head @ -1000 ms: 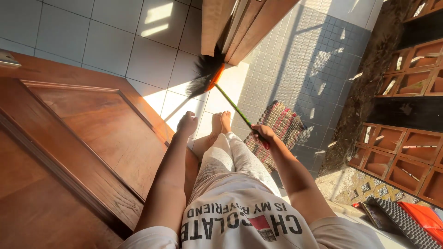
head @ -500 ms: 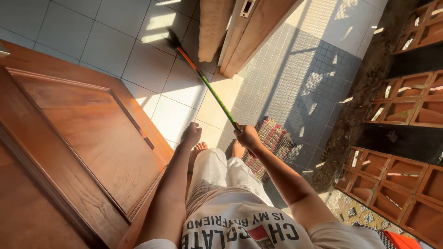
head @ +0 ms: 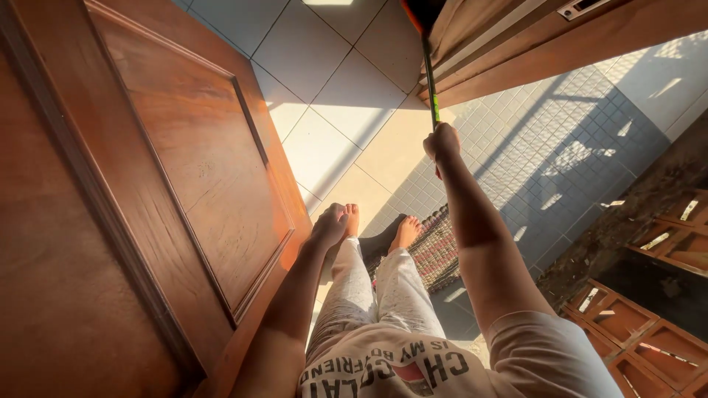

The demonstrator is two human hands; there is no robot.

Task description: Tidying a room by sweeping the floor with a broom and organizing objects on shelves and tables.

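My right hand [head: 442, 141] is raised out in front of me, its fingers wrapped tight around the thin green handle of a broom [head: 431, 88]. The handle runs up and away from my fist toward the far edge of the view, where its orange collar and dark bristles are mostly cut off by the frame, just in front of the wooden door frame [head: 516, 44] at the far right. My left hand [head: 328, 225] hangs low beside my leg, close to the edge of the open wooden door [head: 184, 184] that fills the left side; its fingers are curled loosely and hold nothing, and I cannot tell whether they touch the door. Below, my bare feet stand on the pale tiled floor [head: 324, 66], the right one at the edge of a striped woven mat [head: 435, 254]. Small grey tiles lie to the right, and clay ventilation blocks [head: 627, 324] sit at the near right.
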